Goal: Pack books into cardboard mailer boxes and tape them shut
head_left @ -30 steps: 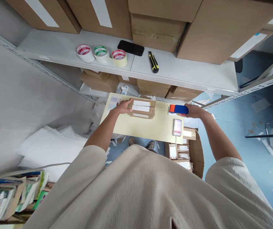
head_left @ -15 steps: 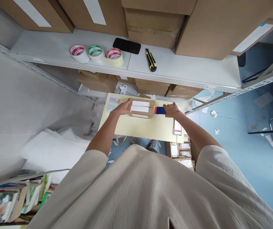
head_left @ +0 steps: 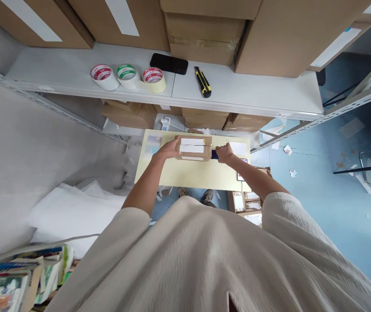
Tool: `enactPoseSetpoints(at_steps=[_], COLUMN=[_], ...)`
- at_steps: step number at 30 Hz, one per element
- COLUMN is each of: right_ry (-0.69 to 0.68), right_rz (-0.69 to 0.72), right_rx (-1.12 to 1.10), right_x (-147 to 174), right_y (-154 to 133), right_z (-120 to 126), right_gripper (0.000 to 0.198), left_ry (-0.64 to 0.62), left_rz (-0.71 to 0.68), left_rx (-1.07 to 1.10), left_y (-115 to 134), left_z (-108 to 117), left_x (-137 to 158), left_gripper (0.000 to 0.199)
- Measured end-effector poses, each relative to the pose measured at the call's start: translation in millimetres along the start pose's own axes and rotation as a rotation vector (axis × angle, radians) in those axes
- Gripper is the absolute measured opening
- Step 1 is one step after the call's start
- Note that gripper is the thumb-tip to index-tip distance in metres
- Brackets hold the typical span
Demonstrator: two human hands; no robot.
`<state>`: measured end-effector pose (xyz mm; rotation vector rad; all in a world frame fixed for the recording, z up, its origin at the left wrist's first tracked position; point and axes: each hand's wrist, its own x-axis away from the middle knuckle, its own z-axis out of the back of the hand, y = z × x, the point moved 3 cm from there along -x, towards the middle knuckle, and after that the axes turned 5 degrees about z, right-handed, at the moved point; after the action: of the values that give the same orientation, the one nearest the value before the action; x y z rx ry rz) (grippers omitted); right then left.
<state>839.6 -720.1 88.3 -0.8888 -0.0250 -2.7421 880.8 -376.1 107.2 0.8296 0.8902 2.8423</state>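
A small cardboard box (head_left: 208, 142) with white labels on its top and near side lies on the pale yellow table (head_left: 191, 175). Its left end is in the grip of my left hand (head_left: 171, 148). My right hand (head_left: 224, 153) is closed round a dark blue object (head_left: 214, 154) at the box's right end. Only a short stretch of the blue object shows between hand and box, and I cannot make out its kind. Near my right forearm, a phone (head_left: 241, 175) with a lit screen and a cable lies on the table, partly covered by the arm.
A grey shelf (head_left: 250, 93) behind the table bears tape rolls (head_left: 154, 80), a black phone (head_left: 169, 63), a yellow-black utility knife (head_left: 202, 81) and large cartons (head_left: 204, 39). Labelled boxes (head_left: 252, 206) stand below the table's right end. Books (head_left: 6, 286) are piled at lower left.
My right hand has moved left, closer to the box. Less of the blue object shows, and its orange-red edge is out of sight. My left hand still grips the box.
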Motion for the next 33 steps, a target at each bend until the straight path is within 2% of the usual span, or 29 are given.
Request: enactPoseSetpoints(at_steps=[2,5,7,10,16,19,25,27,29,33], right_ry=[-0.03,-0.067,-0.027,0.047,0.218,0.313,0.215,0.286,0.411,0.567], right_rz=[-0.122,-0.374,-0.475,-0.574,-0.558,-0.548,-0.603,-0.611,-0.568,-0.337], right_rx=[-0.07,-0.369,-0.547,-0.588,-0.52,-0.527,-0.619,-0.616,-0.657,-0.939], right_x=[1,11,21,35,35,31,40,44,43,27], right_y=[10,40,55,59,26,16,13,11,8,-10], right_z=[-14,-38,-53,-71,-87,-92,-107,-101,-85,-41], right_gripper=[0.069,0.071,0.066,0.054,0.047,0.049,0.048,0.045,0.043,0.056], left_ry=[-0.052,-0.071,-0.063,-0.057,-0.063,-0.05,-0.05,-0.055,-0.053,-0.034], left_rz=[0.048,0.072,0.066,0.043,-0.019,-0.055,-0.083,-0.1,-0.121,-0.166], left_rx=[-0.023,-0.009,0.023,0.064,0.119,0.16,0.228,0.232,0.243,0.289], left_y=[0,3,4,1,-13,-22,-32,-34,-37,-41], left_z=[-1,0,1,0,-6,-9,-14,-16,-17,-21], left_x=[3,7,7,6,-2,-7,-12,-13,-14,-17], left_gripper=[0.131,0.133,0.136,0.135,0.13,0.128,0.128,0.134,0.14,0.149])
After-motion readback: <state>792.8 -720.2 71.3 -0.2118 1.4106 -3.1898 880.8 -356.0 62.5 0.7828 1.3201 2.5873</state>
